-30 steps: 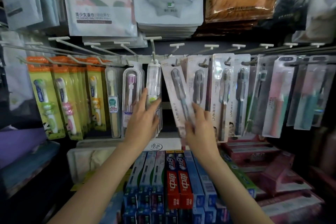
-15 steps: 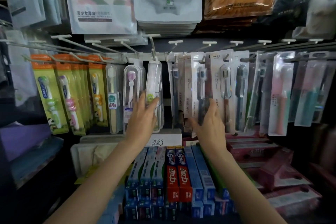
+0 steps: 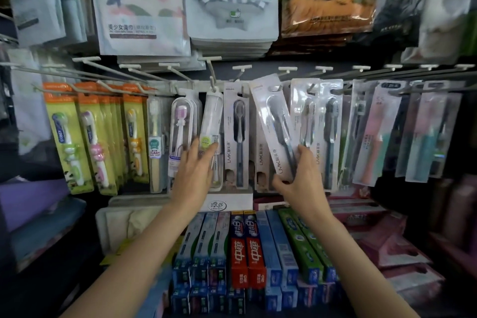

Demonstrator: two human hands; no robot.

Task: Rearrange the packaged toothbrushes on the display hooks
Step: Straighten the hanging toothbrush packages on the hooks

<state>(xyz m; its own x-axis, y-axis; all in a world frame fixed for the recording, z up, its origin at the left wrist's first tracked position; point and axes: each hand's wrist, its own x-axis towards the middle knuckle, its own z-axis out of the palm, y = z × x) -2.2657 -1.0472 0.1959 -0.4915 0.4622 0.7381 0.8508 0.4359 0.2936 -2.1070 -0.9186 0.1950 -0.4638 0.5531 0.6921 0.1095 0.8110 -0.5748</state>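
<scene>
Over on the left hang the yellow kids' toothbrush packs (image 3: 68, 137), then the left hand (image 3: 195, 162) lies flat with straight fingers against a clear tube-style toothbrush pack (image 3: 210, 137) dangling from its hook, so that grip is released, just pressing. Right of that, the right hand (image 3: 299, 183) has its grip clamped on the bottom of a grey LMK toothbrush pack (image 3: 273, 124), tilted top-left in front of the hanging row, with toothpaste boxes (image 3: 247, 248) stacked below.
</scene>
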